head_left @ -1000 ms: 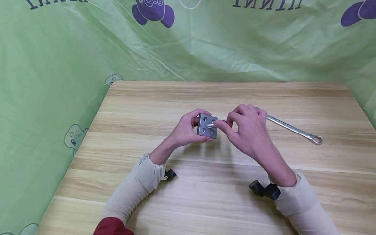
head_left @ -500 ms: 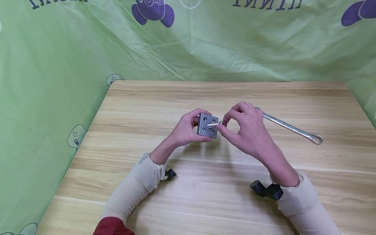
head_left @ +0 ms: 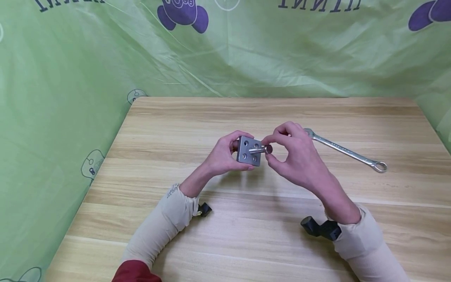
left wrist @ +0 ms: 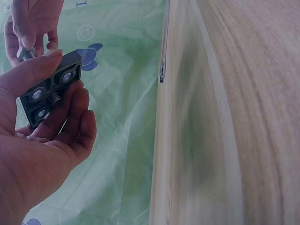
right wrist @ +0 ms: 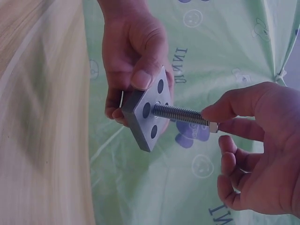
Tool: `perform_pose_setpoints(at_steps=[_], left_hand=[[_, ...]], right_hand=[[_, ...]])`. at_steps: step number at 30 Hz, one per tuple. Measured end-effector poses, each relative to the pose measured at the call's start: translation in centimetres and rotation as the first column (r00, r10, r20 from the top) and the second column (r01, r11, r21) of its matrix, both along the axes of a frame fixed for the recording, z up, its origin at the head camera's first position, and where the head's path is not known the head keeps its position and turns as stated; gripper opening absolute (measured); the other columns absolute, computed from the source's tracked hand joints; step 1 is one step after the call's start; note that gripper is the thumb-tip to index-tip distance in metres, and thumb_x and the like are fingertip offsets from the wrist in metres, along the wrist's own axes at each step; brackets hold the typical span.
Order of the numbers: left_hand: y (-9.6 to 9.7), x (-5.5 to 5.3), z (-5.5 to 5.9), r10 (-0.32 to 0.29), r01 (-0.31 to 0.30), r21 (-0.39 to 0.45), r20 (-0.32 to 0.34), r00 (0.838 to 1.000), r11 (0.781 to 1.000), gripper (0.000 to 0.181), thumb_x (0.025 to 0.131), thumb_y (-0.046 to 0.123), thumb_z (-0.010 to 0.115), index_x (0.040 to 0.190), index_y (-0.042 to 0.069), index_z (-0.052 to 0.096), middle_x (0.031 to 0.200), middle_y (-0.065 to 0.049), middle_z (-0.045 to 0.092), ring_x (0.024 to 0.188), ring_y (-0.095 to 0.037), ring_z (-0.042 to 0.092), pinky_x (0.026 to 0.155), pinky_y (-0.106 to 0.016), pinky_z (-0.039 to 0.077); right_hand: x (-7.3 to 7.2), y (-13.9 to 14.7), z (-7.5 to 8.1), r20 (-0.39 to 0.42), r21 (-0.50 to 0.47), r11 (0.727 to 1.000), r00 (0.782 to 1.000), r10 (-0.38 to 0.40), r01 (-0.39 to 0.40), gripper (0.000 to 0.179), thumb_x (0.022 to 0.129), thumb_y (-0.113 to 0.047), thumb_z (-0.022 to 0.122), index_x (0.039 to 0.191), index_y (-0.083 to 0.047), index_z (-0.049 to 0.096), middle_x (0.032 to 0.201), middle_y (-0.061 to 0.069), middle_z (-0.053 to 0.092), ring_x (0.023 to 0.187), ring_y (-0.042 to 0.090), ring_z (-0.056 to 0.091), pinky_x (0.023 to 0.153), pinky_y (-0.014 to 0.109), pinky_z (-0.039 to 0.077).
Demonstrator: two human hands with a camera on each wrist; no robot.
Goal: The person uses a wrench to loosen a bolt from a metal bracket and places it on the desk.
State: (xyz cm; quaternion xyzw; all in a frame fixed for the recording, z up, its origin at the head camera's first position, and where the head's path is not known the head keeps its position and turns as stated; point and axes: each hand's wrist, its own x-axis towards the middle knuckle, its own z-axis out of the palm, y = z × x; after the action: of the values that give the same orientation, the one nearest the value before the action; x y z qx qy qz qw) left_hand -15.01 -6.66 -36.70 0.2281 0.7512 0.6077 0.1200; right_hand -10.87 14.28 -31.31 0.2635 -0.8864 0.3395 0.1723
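A square metal plate (head_left: pixel 250 143) with holes near its corners is held by its edges in my left hand (head_left: pixel 220 156). A long bolt (right wrist: pixel 183 114) passes through the plate's middle; its threaded end (left wrist: pixel 55 98) pokes out at the back in the left wrist view. My right hand (head_left: pixel 297 154) pinches the bolt by its head (head_left: pixel 269 149), thumb and index finger on either side. In the right wrist view a long stretch of thread shows between plate and head, and the other fingers of the right hand curl loosely below.
A combination wrench (head_left: pixel 345 150) lies on the wooden table (head_left: pixel 246 243), right of and beyond my right hand. Green printed fabric (head_left: pixel 282 66) hangs behind the table and along its left side. Black wrist devices (head_left: pixel 320 228) stick out from both sleeves.
My right thumb and index finger have shifted around the bolt head, which now shows between them. The right hand has moved slightly, uncovering more of the wrench. The left hand and plate stay in place.
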Motion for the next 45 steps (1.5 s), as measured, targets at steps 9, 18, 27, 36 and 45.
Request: perform_pose_setpoints(at_steps=[9,18,27,36,45], left_hand=[[-0.06,-0.01,0.10,0.002,-0.002,-0.019,0.000,1.000,1.000,0.068,0.062,-0.006,0.084,0.122,0.001,0.054,0.104,-0.022,0.069,0.081,-0.008,0.065,0.080,-0.023,0.052],[-0.19,0.01,0.09,0.001,-0.001,-0.032,0.003,1.000,0.999,0.068,0.063,-0.004,0.084,0.123,0.002,0.054,0.105,-0.021,0.069,0.083,-0.010,0.065,0.073,-0.022,0.051],[-0.16,0.03,0.13,0.000,0.000,-0.036,0.003,1.000,0.999,0.068,0.063,-0.003,0.084,0.123,0.003,0.053,0.106,-0.021,0.069,0.083,-0.010,0.065,0.075,-0.023,0.052],[-0.20,-0.03,0.17,0.005,-0.004,-0.021,0.000,1.000,1.000,0.068,0.062,-0.005,0.084,0.123,0.002,0.054,0.103,-0.023,0.069,0.081,-0.009,0.065,0.075,-0.023,0.051],[-0.23,0.00,0.14,0.003,-0.003,-0.012,0.004,1.000,1.000,0.070,0.061,-0.005,0.084,0.123,0.001,0.053,0.104,-0.023,0.069,0.081,-0.009,0.066,0.076,-0.024,0.052]], right_hand=[[0.20,0.19,0.19,0.048,0.043,0.998,0.997,-0.053,0.051,0.036,0.074,-0.025,0.082,0.104,-0.010,0.068,0.090,0.006,0.058,0.086,0.022,0.053,0.073,0.033,0.037],[0.19,-0.07,0.18,0.081,0.207,0.962,0.977,-0.197,0.177,0.033,0.076,-0.047,0.077,0.080,-0.016,0.067,0.054,-0.001,0.047,0.050,0.014,0.039,0.049,0.026,0.030],[0.25,-0.08,-0.08,-0.003,0.172,0.972,0.987,-0.161,0.159,0.025,0.079,-0.038,0.076,0.078,-0.015,0.069,0.047,-0.004,0.041,0.044,0.010,0.032,0.045,0.024,0.026],[0.17,-0.06,-0.07,-0.052,0.110,0.992,0.997,-0.063,0.069,0.019,0.077,-0.019,0.075,0.094,-0.013,0.072,0.047,-0.007,0.040,0.045,0.005,0.032,0.051,0.023,0.028],[0.06,0.14,-0.08,-0.049,0.076,0.997,0.999,0.021,-0.017,0.025,0.075,-0.006,0.072,0.099,-0.014,0.071,0.045,-0.008,0.037,0.044,0.000,0.030,0.049,0.021,0.029]])
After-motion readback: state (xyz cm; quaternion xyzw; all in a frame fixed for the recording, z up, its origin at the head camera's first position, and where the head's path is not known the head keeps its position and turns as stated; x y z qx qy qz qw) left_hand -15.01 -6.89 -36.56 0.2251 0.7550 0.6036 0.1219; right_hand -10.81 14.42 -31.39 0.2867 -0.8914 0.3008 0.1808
